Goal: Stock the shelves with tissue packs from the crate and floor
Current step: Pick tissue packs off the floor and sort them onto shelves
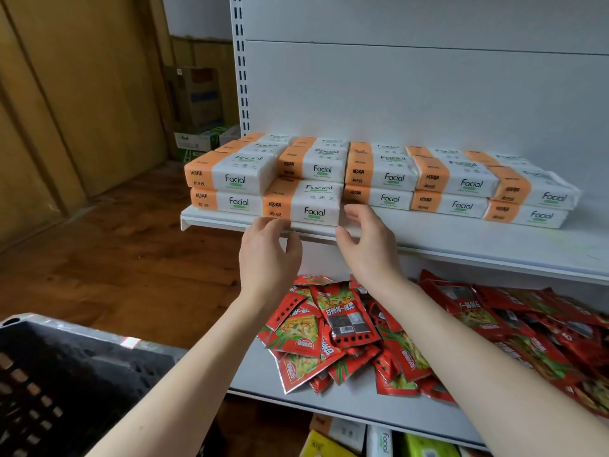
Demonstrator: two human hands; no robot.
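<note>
Head view, and both hands are up at the white shelf (428,240) in the middle of the frame. The left hand (268,252) hangs just under the shelf lip, fingers loosely curled, nothing in it. The right hand (367,240) is spread wider, fingers reaching beside the right end of the front pack (303,202), thumb down by the lip; whether they touch the wrapper, I cannot tell. Neither hand has hold of anything.

That front pack sticks out ahead of the row with nothing on top of it. I'd say the hands bracket it to square it up and slide it back into line. Around it, the tissue packs (384,179) stand 2 high across the shelf, labels forward, probably so shoppers can read them. They are soft rectangular bricks in glossy film, orange band on the left, white on the right, corners puckered.

Below, right of centre, red snack sachets (333,324) lie in a loose, crinkled heap on the lower shelf (250,374). In the lower left, the dark crate (66,374), rigid lattice plastic, sits close by, handy for the next reach. The wooden floor (115,245) shows beyond it.
</note>
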